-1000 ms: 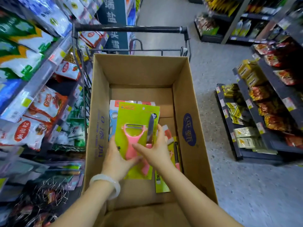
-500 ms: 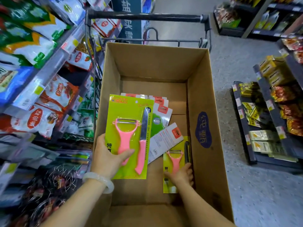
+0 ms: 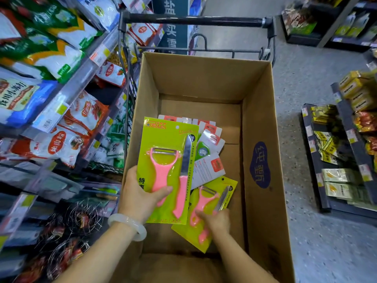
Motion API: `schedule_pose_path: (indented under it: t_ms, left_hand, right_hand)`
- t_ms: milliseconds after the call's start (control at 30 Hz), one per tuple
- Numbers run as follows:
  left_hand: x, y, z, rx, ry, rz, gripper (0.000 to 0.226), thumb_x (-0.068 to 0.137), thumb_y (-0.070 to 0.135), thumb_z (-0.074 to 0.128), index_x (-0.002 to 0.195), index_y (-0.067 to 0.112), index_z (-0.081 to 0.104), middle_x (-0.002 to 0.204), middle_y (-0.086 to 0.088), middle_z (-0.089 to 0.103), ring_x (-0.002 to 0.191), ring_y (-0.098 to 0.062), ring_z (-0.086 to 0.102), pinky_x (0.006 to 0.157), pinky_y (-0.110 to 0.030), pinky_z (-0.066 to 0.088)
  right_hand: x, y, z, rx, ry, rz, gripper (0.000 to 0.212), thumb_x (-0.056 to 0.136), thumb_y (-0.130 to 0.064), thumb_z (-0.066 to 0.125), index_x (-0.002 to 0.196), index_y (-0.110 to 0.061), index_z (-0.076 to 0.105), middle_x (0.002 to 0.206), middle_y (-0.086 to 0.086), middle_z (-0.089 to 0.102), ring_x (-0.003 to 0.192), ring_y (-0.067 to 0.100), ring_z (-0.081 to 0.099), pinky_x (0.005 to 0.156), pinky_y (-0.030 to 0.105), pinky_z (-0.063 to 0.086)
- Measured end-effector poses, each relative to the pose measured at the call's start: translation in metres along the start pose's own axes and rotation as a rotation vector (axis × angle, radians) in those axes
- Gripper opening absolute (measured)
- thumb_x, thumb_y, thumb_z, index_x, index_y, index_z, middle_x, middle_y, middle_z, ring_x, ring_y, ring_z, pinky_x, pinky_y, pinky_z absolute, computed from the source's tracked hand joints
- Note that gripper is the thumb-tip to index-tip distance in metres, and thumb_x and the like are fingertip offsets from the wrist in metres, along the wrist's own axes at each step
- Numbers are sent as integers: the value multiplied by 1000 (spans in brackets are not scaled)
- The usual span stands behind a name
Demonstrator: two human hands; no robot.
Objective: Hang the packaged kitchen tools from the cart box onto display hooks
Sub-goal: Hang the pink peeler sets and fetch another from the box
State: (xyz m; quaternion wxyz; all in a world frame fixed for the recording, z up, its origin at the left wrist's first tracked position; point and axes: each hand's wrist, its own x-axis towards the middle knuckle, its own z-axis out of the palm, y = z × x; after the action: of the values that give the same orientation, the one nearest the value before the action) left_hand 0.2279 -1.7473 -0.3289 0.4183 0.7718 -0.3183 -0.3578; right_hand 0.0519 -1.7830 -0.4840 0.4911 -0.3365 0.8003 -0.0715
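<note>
Inside the cardboard box (image 3: 263, 111), left hand (image 3: 140, 197) gripped an upright green peeler pack (image 3: 169, 160), hang-hole toward the far wall; right hand (image 3: 216, 220) pinched a second pack (image 3: 206, 209), tilted rightward. Best lifted clear by the lower edge, hole kept uppermost for hooking.

The scene is evenly and fairly brightly lit, with no hard shadows; the floor (image 3: 318, 152) reads pale and a little washed out; the inside of the box (image 3: 200, 82) is darker toward its near bottom; the green card (image 3: 163, 139) at centre is sharp, its print legible; the right hand (image 3: 217, 221) is smeared by motion blur; the shelves (image 3: 67, 94) at left are soft and streaked; the wide lens bends straight lines near the edges.
</note>
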Motion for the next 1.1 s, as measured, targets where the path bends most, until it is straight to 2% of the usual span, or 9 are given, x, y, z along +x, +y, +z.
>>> schedule_pose_path:
  t_ms: [133, 267, 467, 567, 633, 733, 867, 967, 1100]
  left_hand:
    - [-6, 8, 0, -6, 11, -1, 67, 64, 13, 84, 113, 25, 40, 88, 26, 43, 87, -6, 44, 76, -22, 32]
    - [-14, 18, -2, -42, 36, 17, 76, 65, 10, 82, 129, 13, 41, 91, 24, 43, 96, -6, 41, 81, -21, 30]
    - [-28, 27, -22, -51, 103, 47, 103, 65, 19, 83, 146, 19, 21, 150, 2, 30, 136, -18, 29, 108, -37, 25]
    - [-37, 30, -39, -63, 176, 119, 108, 64, 19, 84, 148, 26, 16, 155, 2, 23, 141, -19, 23, 111, -38, 22]
    - [-47, 30, -53, -90, 234, 164, 107, 64, 17, 84, 148, 26, 17, 153, 4, 25, 141, -17, 24, 111, -35, 22]
    - [-66, 25, -84, -127, 334, 213, 104, 62, 15, 85, 146, 25, 24, 149, 3, 34, 137, -17, 31, 107, -31, 26]
    - [-114, 15, -137, -183, 503, 230, 102, 63, 13, 84, 146, 21, 24, 150, 1, 32, 138, -18, 30, 104, -27, 24]
    - [-168, -2, -183, -220, 640, 227, 104, 64, 14, 83, 147, 20, 21, 151, 0, 30, 139, -19, 28, 105, -26, 21]
    - [-259, -36, -248, -239, 826, 199, 105, 63, 17, 84, 147, 19, 21, 150, 0, 32, 136, -15, 31, 109, -27, 23]
  right_hand:
    - [-9, -23, -13, 213, -7, -62, 45, 70, -14, 77, 106, -2, 52, 104, 17, 65, 95, 33, 64, 84, 39, 52]
    - [-31, -40, -43, 264, 28, -198, 31, 73, -5, 68, 97, -8, 49, 94, 13, 63, 88, 32, 63, 84, 48, 52]
    - [-86, -90, -99, 355, 34, -635, 30, 74, -6, 74, 83, -21, 49, 78, -2, 59, 72, 15, 58, 60, 28, 46]
    - [-113, -120, -113, 377, -55, -810, 33, 72, 0, 75, 86, -19, 51, 74, -2, 59, 61, 4, 59, 49, 15, 46]
    - [-134, -134, -118, 373, -130, -919, 33, 73, 2, 74, 86, -19, 51, 75, -2, 59, 58, -4, 58, 54, 11, 47]
    - [-171, -143, -112, 317, -230, -1060, 30, 75, -4, 74, 84, -22, 52, 75, -2, 58, 69, 9, 57, 67, 26, 49]
    - [-236, -137, -84, 298, -375, -1200, 30, 75, -1, 73, 81, -20, 50, 64, -8, 52, 54, -6, 51, 56, 14, 46]
    - [-291, -118, -56, 283, -521, -1261, 33, 75, 5, 71, 84, -21, 51, 60, -8, 59, 50, -6, 54, 53, 15, 48]
    - [-374, -77, -16, 204, -673, -1354, 36, 72, 2, 74, 90, -24, 55, 80, -1, 67, 70, 12, 62, 73, 39, 53]
